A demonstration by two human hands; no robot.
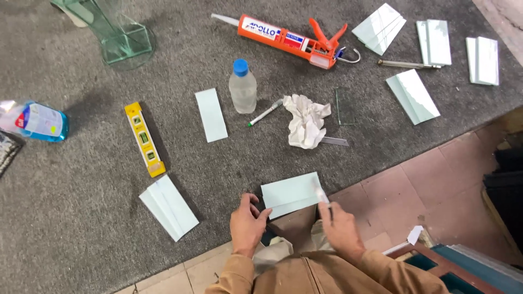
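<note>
A pale green glass rectangle (291, 193) lies at the near edge of the grey carpet. My left hand (248, 223) rests on the carpet at its left corner, fingers bent against the edge. On the right side my right hand (340, 223) presses a small white tool (322, 195) against the glass's right edge. Whether the left hand actually grips the glass is hard to tell.
On the grey carpet (81, 218) lie more glass pieces (169, 208) (211, 115) (413, 96), a yellow spirit level (144, 139), a plastic bottle (242, 87), a marker (265, 112), crumpled paper (306, 121), an orange caulking gun (289, 39), a blue spray bottle (38, 121), a glass stand (117, 32).
</note>
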